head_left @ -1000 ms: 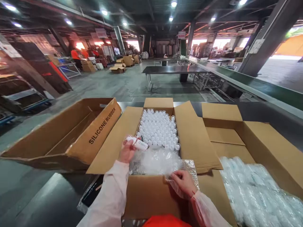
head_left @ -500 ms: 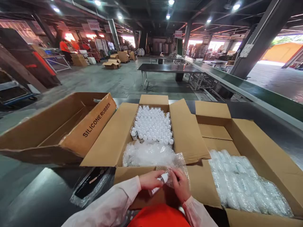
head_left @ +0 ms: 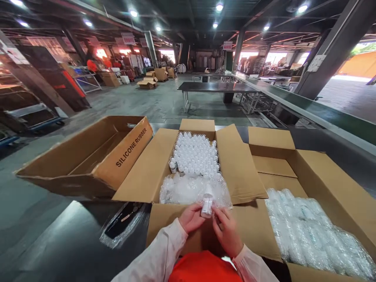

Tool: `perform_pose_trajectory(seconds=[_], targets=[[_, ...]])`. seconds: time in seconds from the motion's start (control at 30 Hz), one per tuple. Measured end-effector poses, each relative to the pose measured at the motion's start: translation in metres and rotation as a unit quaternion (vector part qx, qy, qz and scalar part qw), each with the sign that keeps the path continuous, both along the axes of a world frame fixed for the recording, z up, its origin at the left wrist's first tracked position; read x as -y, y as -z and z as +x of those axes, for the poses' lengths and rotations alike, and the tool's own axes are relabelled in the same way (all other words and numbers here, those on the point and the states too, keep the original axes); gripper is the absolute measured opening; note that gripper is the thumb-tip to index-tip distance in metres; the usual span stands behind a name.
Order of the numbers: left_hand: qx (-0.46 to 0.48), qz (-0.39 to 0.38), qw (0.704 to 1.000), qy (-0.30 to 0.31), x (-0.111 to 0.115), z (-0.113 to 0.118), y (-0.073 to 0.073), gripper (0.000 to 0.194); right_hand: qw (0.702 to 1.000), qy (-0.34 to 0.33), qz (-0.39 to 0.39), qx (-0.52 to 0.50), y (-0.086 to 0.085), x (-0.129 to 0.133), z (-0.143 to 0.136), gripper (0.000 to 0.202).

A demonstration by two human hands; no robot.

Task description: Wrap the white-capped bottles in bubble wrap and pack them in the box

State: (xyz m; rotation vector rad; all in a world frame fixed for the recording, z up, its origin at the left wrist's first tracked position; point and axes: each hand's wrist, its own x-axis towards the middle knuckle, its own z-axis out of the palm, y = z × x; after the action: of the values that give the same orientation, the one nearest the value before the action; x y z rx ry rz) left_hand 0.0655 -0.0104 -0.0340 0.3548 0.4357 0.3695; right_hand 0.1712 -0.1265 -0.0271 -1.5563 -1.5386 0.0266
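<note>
A small clear bottle (head_left: 207, 208) with a white label stands tilted between my hands, over the front flap of the middle cardboard box (head_left: 167, 219). My left hand (head_left: 191, 219) grips it from the left with its fingers. On the other side, my right hand (head_left: 226, 230) has its fingertips closed against the bottle's right edge. Just behind lies crumpled bubble wrap (head_left: 185, 190) inside the box; whether some of it touches the bottle is hard to tell. Farther back, many similar white-topped bottles (head_left: 195, 154) stand upright in tight rows.
To the right, an open box (head_left: 317, 172) holds bubble-wrapped bundles (head_left: 314, 231). A large carton marked SILICONE RUBBER (head_left: 129, 150) stands at left. A dark item in clear plastic (head_left: 123, 223) lies on the black table (head_left: 67, 243). A conveyor (head_left: 308, 105) runs along the right.
The bottle has turned from lying slanted to nearly upright between my hands. My right hand has left the bubble wrap edge and come to the bottle. The view has shifted slightly left.
</note>
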Motion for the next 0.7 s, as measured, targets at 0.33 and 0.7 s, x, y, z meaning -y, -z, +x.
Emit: perform_pose_trajectory(seconds=[0.33,0.7], targets=[[0.000,0.063,0.998,-0.020,0.008,0.014,0.013,0.021,0.998,-0.059,-0.010,0.034,0.007,-0.003,-0.003,0.036],[-0.066,0.082,0.992,-0.063,0.010,0.016,0.022,0.021,0.996,-0.090,-0.018,0.007,0.006,-0.006,-0.011,0.032]])
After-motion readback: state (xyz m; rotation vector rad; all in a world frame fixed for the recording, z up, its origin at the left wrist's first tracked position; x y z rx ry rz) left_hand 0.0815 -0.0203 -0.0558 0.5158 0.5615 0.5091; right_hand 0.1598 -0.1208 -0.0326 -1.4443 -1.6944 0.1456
